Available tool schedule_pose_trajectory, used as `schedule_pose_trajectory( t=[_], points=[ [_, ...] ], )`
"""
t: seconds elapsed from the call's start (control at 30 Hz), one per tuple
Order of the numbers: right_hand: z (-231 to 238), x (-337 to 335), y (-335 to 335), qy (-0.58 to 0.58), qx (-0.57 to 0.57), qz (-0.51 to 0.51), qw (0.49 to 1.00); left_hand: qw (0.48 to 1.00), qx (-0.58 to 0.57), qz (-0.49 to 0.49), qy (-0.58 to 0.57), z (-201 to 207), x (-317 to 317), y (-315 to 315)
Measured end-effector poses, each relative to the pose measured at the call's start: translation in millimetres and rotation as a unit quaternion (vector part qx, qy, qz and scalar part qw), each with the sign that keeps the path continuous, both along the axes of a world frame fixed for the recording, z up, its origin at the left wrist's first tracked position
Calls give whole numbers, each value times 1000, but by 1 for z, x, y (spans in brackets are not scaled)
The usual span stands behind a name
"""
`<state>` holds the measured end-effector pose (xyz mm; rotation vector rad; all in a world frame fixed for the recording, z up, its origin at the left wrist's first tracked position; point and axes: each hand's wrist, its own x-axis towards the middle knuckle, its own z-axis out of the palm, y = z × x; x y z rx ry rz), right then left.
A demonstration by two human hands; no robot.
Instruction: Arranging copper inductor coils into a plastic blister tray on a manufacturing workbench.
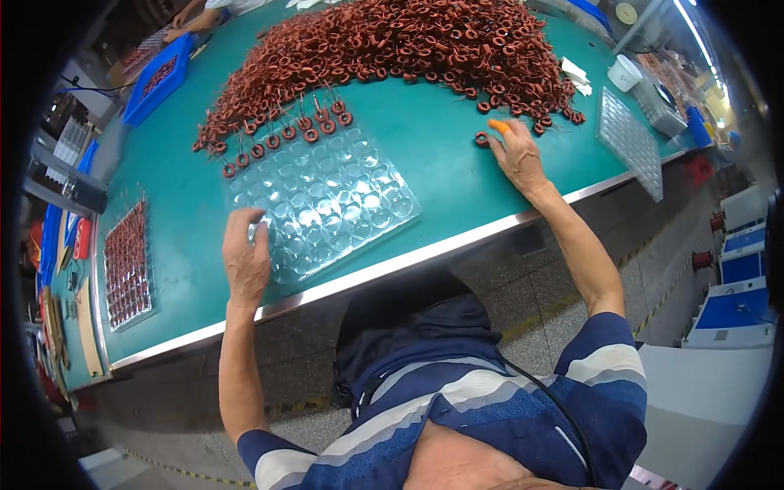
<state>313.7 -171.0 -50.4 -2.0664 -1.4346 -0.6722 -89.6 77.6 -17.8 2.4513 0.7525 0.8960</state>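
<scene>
My left hand [247, 260] is at the left edge of a clear plastic blister tray [327, 208], its thumb and curled fingers round that edge. Red-brown wire-wound ring coils [287, 132] with upright leads sit in the tray's far rows; the nearer round pockets show no coils. Over the table to the right, my right hand [523, 159] has an orange finger cot [499, 126] on one finger. Its thumb and finger close on a single ring coil [482, 140], just in front of the pile. The exact contact there is small and partly hidden.
A large heap of ring coils [392, 45] covers the far middle of the green table [457, 192]. A filled tray [128, 265] lies at the left, a blue bin [159, 80] behind it. Stacked clear trays [629, 139] and a white cup [625, 73] stand right. Another person's hand [175, 33] shows far left.
</scene>
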Motion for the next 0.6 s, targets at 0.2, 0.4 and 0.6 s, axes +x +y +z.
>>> schedule_pose_trajectory(
  t=[0.2,0.4,0.6],
  points=[
    [-12,7,10,32,-74,-16,997,998,15,-54,-20,22,29,-18],
    [0,-1,20,39,-27,52,998,992,-9,-104,-66,36,65,-32],
    [-4,-11,36,71,-68,81,992,979,-48,-169,-102,37,109,-51]
  ],
)
